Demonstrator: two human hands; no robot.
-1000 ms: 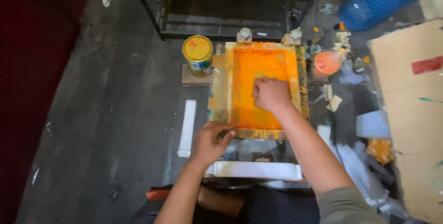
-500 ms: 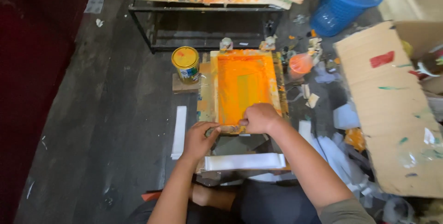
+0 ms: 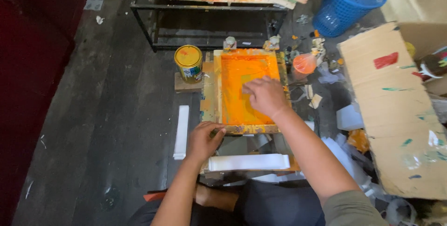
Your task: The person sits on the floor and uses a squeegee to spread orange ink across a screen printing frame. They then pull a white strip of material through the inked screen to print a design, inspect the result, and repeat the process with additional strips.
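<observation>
Head view: the right hand [image 3: 264, 96] lies curled on the orange screen [image 3: 244, 86] in one wooden frame [image 3: 247, 128], while the left hand [image 3: 203, 140] grips the frame's near edge at 7 o'clock. One yellow paint can [image 3: 188, 63] sits at 9 o'clock from the frame, one blue basket [image 3: 350, 3] at 2 o'clock.

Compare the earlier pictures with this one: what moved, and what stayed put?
The right hand went from the frame's near edge back up onto the orange screen. The left hand stayed gripping the near-left corner. Paint can and blue basket did not move.
</observation>
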